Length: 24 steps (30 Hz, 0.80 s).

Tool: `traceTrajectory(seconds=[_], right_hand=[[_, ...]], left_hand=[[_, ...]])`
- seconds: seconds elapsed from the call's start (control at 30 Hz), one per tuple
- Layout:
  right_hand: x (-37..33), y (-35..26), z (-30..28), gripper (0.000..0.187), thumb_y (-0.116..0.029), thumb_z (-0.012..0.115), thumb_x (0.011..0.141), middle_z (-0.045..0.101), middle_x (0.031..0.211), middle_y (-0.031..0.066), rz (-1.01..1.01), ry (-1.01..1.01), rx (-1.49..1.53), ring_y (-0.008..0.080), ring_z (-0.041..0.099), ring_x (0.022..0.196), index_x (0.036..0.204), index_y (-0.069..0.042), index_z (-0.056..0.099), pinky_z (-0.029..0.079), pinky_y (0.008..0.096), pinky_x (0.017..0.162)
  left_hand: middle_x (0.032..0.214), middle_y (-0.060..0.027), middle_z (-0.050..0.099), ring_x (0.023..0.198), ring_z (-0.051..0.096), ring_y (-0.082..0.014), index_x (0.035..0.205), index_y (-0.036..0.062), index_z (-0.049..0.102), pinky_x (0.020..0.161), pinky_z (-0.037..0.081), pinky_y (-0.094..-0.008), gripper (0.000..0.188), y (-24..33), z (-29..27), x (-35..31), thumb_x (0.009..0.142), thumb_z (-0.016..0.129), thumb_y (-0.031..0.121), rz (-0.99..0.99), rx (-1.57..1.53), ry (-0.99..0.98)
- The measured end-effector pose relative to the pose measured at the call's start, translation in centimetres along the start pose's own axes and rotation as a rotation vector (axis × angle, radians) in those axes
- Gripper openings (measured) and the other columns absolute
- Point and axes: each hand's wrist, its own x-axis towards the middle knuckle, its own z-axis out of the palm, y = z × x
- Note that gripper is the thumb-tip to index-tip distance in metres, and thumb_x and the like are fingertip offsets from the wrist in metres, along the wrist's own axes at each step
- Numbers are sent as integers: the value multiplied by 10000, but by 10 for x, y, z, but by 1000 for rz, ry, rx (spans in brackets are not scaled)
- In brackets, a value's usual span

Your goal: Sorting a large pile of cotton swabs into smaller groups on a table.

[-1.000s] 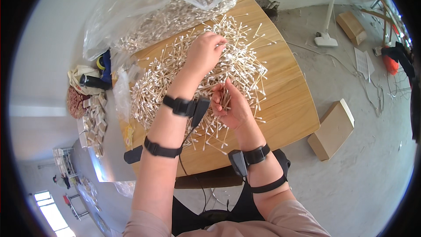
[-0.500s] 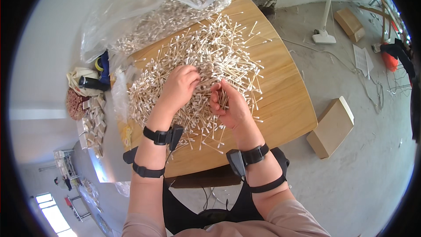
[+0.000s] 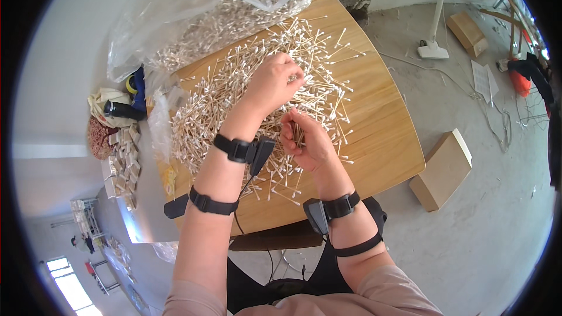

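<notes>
A broad heap of cotton swabs with wooden sticks and white tips lies loose on the wooden table. Over the middle of this heap, my left hand has its thumb and fingers pinched together. Whether a swab sits in that pinch cannot be made out against the pile. Just below and to the right, my right hand curls around a small bunch of cotton swabs. The fingers partly hide the bunch. Both forearms wear black straps with small dark devices.
A large clear plastic bag full of swabs lies at the table's far left. Beside the left edge are a black bottle and many small packs. Cardboard boxes and a white-poled floor tool stand on the floor at right.
My left hand has moved right and farther away across the heap, its fingers now above the swabs beyond my right hand. The right hand stays in place with its bunch.
</notes>
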Motion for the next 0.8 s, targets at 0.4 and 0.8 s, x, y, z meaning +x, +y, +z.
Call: traceTrajectory(seconds=[0.4,0.8], right_hand=[[-4,-5,-4,201,-257,499,980,505,643,5,-31,43,8,106,456,495,902,-79,551,276,212,399],[-4,-5,-1,190,-208,487,982,500,638,2,-30,38,-27,93,448,484,994,-37,570,266,206,393]], left_hand=[[972,-83,616,932,604,-282,876,33,640,833,488,-393,142,-15,-43,-69,752,707,50,-18,252,39],[988,-101,629,970,603,-284,882,35,662,834,490,-389,88,10,-31,-77,795,653,31,8,159,95]])
